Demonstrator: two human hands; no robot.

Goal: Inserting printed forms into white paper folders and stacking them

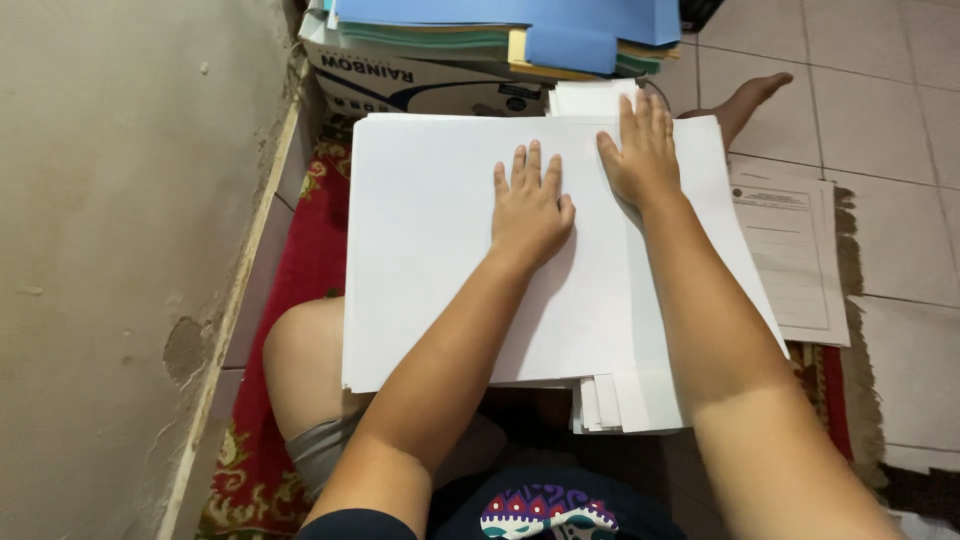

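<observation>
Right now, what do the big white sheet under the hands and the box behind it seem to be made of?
White sheet: apparently paper or thin card, matte, flat, thin-edged. Box: probably cardboard, smooth printed face, folded edges.

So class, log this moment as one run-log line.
left hand: flat on paper stack | right hand: flat on stack | printed sheet: on floor beside

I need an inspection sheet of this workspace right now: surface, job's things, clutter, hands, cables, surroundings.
Surface: red patterned rug over pale floor tiles.
Job's things: large white paper sheet on a white paper stack across the lap.
Clutter: printed paper form at right; cardboard box holding blue, green and yellow folders.
Hands: left hand and right hand flat on the sheet, empty.
Cables: nothing seen.
Surroundings: beige wall at left.
</observation>
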